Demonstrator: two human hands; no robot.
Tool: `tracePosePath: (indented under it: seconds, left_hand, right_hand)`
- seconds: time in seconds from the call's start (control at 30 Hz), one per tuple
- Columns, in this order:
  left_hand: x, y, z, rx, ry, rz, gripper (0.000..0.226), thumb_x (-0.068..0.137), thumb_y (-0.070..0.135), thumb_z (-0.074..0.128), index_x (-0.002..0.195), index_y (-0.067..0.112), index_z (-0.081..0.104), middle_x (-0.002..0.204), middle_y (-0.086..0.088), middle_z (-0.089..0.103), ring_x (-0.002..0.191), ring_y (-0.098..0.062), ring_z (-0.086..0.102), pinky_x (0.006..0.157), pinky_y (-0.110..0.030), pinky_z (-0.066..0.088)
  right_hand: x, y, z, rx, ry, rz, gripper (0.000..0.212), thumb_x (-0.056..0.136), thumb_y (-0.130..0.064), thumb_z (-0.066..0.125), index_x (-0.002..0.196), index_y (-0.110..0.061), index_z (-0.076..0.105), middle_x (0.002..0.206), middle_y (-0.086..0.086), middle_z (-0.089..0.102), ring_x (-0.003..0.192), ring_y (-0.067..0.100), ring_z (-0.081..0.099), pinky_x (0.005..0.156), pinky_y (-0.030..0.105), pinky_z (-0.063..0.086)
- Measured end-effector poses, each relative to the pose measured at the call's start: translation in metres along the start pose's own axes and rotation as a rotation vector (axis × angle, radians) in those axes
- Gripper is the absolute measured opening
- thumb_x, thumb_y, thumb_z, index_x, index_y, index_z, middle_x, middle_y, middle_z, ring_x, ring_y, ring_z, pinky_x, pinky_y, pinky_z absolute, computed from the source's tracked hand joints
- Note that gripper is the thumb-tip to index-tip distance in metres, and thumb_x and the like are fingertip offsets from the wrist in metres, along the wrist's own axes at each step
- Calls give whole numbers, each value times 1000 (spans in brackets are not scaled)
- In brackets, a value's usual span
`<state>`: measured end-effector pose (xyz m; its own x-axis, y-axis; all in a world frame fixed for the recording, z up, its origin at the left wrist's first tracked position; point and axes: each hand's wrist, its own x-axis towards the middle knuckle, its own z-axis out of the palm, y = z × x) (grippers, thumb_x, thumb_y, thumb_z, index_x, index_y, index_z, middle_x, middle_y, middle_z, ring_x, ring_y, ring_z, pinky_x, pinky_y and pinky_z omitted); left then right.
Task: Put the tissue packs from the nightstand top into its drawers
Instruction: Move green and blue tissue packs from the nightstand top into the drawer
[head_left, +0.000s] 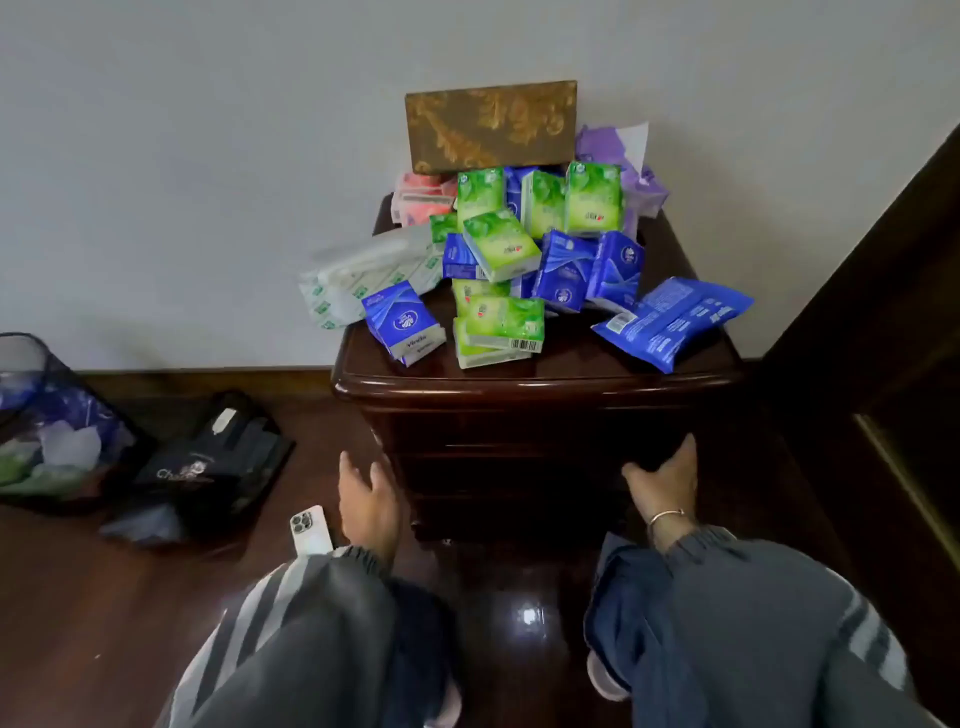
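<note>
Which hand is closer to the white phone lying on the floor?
Left. The left hand hovers just right of the phone. The right hand is far across, at the front right of the nightstand.

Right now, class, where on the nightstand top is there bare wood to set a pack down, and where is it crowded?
Bare: the front strip of the nightstand top, and the gap between the green stack and the flat blue pack. Crowded: everything behind, piled back to the gold box.
</note>
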<state>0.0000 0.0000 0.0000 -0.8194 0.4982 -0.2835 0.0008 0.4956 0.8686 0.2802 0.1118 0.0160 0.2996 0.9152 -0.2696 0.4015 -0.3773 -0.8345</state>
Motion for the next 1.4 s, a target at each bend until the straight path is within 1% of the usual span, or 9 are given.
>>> tracePosePath:
  seconds: [0.17,0.47,0.63,0.77,0.93,1.07,1.2,1.3,1.4]
  left_hand:
    - [16,-8,32,-27,-182,-10,60,97,22,35,153,23,12,158,-4,22,147,-22,17,120,-43,16]
    - [29,-13,24,15,-285,-36,73,69,16,53,129,53,36,124,3,61,118,-23,54,106,-53,36]
    - [43,-7,-25,338,-465,-63,61,88,-1,44,145,19,33,114,-26,61,60,-18,56,47,-29,47]
    - [32,2,-63,695,-730,-147,50,97,1,41,146,3,31,143,-31,39,122,-38,51,91,-32,47]
    - [-37,8,-51,1053,-697,262,53,96,30,40,147,20,30,152,-8,34,139,-28,33,114,-43,26]
    - [-89,-11,-16,1161,-649,572,55,96,42,36,148,29,24,155,4,25,144,-21,22,117,-54,11]
    - [-104,-28,-10,1224,-554,670,58,95,52,31,147,29,26,148,5,36,137,-26,30,117,-50,12]
    - [-96,-29,-13,1205,-600,687,56,94,59,25,137,29,45,135,0,52,125,-30,44,110,-43,27]
    - [-91,-28,-26,1136,-726,583,64,95,61,18,111,17,62,107,-9,66,103,-29,60,85,-34,42]
  right_hand:
    - [28,4,20,212,-70,229,107,74,-2,66,150,-21,-7,153,12,25,137,29,34,112,42,31]
    - [35,9,3,272,-77,268,69,75,16,43,140,-5,36,119,13,53,93,21,47,60,22,40]
    - [41,10,-53,72,-223,404,29,94,-19,40,107,-1,58,108,16,54,102,38,55,70,29,39]
    - [20,20,-82,-430,-425,304,82,92,-63,19,106,1,68,111,18,61,115,34,51,99,36,35]
    - [-39,34,-70,-901,-465,17,75,90,-66,10,139,-19,42,152,8,31,143,26,22,113,46,14]
    - [-75,47,-41,-1005,-550,-268,65,91,-63,15,145,-27,29,158,-2,17,147,19,6,115,51,-1]
    - [-78,49,-45,-987,-476,-505,57,94,-57,26,134,-23,47,140,0,49,132,20,40,113,41,22]
    - [-79,42,-63,-849,-512,-424,55,94,-58,27,108,-22,67,106,0,69,103,20,61,89,35,44]
    - [-79,44,-79,-847,-565,-311,67,92,-64,22,91,-22,74,102,1,72,98,20,63,91,35,42]
